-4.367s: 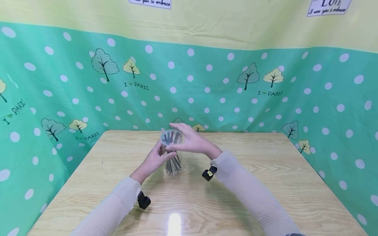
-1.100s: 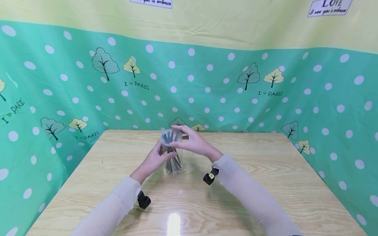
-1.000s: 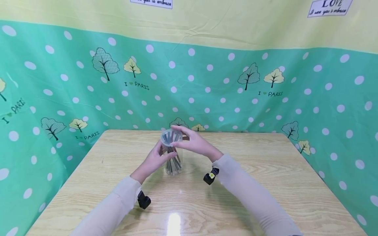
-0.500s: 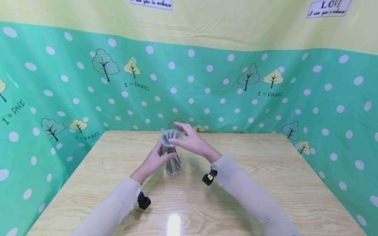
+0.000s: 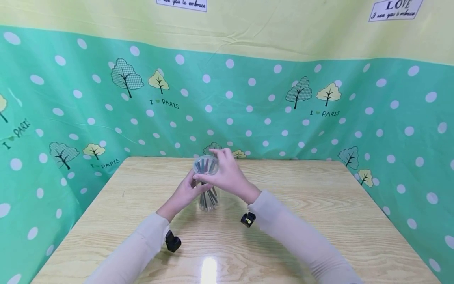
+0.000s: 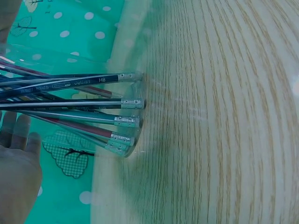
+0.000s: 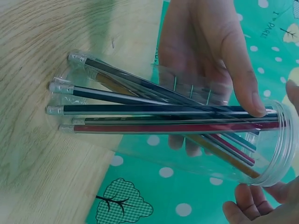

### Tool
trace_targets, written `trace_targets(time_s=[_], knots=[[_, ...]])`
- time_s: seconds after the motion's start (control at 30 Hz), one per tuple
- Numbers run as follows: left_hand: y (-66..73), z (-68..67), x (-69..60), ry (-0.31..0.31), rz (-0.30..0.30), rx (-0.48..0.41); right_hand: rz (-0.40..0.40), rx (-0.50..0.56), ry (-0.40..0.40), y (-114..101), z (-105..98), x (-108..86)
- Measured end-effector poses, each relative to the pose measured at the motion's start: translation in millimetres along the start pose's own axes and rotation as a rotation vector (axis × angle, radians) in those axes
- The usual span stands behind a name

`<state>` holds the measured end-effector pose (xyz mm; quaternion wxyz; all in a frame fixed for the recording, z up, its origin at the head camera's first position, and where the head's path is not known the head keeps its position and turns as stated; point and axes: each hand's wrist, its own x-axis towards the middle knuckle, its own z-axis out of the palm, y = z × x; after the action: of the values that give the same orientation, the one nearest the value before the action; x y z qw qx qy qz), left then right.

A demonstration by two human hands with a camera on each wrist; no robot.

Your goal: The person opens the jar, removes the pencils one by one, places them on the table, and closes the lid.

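A tall clear plastic jar (image 5: 213,207) stands on the wooden table, tilted slightly if at all. Inside lean several pencils (image 7: 140,110), dark, red and tan, with metal-capped ends at the bottom. My left hand (image 5: 182,196) grips the jar's upper body from the left, its thumb across the near side. Around the ridged clear top (image 7: 286,135), which looks like a lid, curls my right hand (image 5: 230,173). Its thumb lies along the near edge and its fingers are at the far side; their exact contact is partly hidden.
The wood-grain table (image 5: 301,221) extends on both sides of the jar. A green and yellow printed curtain (image 5: 248,94) hangs behind and at both sides. Small black cameras sit on both wrists, below the sleeves.
My right hand shifts and twists about the jar's top; its thumb slides leftward along the near edge and its fingers curl more. The left hand and jar stay in place.
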<state>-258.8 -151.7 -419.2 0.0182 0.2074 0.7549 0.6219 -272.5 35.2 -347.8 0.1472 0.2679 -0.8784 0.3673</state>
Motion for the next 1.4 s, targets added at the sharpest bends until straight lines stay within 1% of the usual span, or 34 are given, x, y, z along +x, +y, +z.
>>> trace_targets(time_s=[0.2,0.4,0.57,0.87,1.0,1.2,1.3,1.4], knots=[[-1.0,0.1,1.4,0.016,-0.003,0.024,-0.006,-0.003,0.009,-1,1,-0.8],[-1.8,-0.3,1.4,0.017,-0.008,0.015,-0.033,0.012,-0.005,1,0,0.1],[-1.9,0.2,1.8,0.02,-0.018,0.004,-0.041,0.095,-0.06,7,-4,-0.3],[-0.7,1.1,1.9,0.026,-0.022,0.002,-0.056,0.229,-0.187,19,-12,2.5],[0.3,1.4,1.7,0.023,-0.018,-0.007,-0.058,0.269,-0.214,21,-13,3.2],[1.6,1.5,0.7,0.019,-0.025,-0.011,-0.058,0.288,-0.22,21,-13,2.5],[1.2,1.1,0.6,0.018,-0.032,-0.016,-0.058,0.27,-0.205,20,-12,3.1],[0.1,0.6,0.8,0.014,-0.025,-0.018,-0.056,0.231,-0.189,18,-11,4.6]])
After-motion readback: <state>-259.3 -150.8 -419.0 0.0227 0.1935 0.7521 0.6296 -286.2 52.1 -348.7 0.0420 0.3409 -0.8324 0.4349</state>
